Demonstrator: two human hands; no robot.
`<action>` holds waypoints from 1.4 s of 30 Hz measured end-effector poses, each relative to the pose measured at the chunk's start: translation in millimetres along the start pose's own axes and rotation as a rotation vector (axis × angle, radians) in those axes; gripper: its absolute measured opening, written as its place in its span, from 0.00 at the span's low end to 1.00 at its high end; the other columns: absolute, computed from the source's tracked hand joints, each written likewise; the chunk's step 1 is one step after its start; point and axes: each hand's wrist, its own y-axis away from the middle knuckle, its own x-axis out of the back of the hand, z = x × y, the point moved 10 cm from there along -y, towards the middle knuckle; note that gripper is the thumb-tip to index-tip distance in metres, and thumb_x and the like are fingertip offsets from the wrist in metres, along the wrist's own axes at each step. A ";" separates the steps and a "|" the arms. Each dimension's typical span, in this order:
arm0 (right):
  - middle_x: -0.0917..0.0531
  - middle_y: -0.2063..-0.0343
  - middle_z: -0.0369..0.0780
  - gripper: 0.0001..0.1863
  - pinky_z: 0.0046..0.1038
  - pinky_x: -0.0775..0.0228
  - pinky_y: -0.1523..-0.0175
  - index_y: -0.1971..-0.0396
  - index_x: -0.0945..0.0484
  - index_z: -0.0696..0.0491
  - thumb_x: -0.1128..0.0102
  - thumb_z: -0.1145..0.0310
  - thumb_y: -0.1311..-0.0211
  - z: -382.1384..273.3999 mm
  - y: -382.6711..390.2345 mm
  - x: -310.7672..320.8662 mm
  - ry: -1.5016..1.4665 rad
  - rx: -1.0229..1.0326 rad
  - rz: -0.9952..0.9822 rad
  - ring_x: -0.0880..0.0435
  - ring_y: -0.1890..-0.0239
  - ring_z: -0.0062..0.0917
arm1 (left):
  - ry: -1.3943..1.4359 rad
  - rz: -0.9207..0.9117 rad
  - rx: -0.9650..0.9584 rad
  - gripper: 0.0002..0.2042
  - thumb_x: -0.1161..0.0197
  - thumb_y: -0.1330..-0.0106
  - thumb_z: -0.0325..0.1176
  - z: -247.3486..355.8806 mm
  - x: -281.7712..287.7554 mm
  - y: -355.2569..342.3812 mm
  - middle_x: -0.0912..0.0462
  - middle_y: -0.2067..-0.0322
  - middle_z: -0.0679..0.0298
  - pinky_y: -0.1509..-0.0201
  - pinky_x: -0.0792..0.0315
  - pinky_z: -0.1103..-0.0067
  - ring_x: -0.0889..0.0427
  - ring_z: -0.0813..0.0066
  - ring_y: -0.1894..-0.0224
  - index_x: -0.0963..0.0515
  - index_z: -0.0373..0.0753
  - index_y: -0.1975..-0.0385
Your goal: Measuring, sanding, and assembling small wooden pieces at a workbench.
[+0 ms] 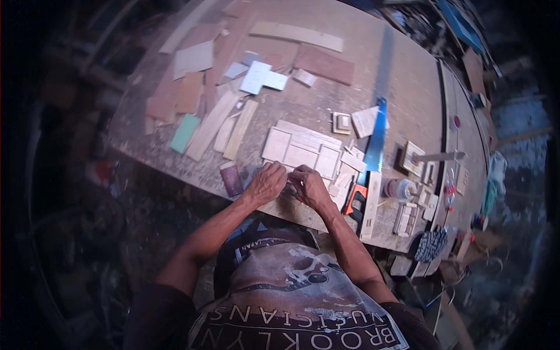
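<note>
At the near edge of the workbench, my left hand (269,182) and my right hand (309,185) come close together, fingers bent and pinched inward. Whatever lies between the fingertips is too small and too covered to name. Just beyond them rests a flat assembly of pale wooden panels (302,149), made of several rectangular pieces side by side. A dark reddish block (231,179), perhaps wrapped in sandpaper, lies left of my left hand. Small thin wood offcuts (344,178) are scattered right of my right hand.
A handsaw (376,140) with an orange handle lies to the right, by a glue bottle (399,188) and small wooden assemblies (406,219). Wood strips (213,125), a green block (185,133) and white papers (255,77) spread over the left and far bench (326,26).
</note>
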 end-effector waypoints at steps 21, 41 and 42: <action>0.15 0.72 0.35 0.08 0.24 0.27 0.61 0.62 0.16 0.58 0.36 0.76 0.41 -50.2 25.3 -199.8 -0.656 -0.493 0.303 0.19 0.70 0.22 | 1.192 -0.119 0.696 0.16 0.32 0.38 0.27 -138.8 -0.6 201.1 0.15 0.67 0.65 0.57 0.24 0.80 0.19 0.80 0.64 0.19 0.33 0.51; 0.24 0.57 0.50 0.23 0.40 0.26 0.51 0.43 0.28 0.60 0.46 0.75 0.41 -60.6 -4.0 -239.9 0.540 -0.258 0.239 0.23 0.55 0.43 | 0.323 -0.070 0.582 0.26 0.25 0.49 0.32 -154.1 12.7 194.9 0.24 0.58 0.58 0.47 0.30 0.67 0.28 0.57 0.55 0.19 0.44 0.46; 0.24 0.58 0.49 0.21 0.40 0.26 0.52 0.46 0.27 0.61 0.46 0.75 0.41 -63.3 -12.7 -236.6 0.545 -0.248 0.240 0.23 0.55 0.43 | 0.326 -0.074 0.556 0.28 0.25 0.49 0.32 -156.2 13.0 192.6 0.24 0.59 0.58 0.47 0.30 0.66 0.27 0.56 0.55 0.20 0.44 0.44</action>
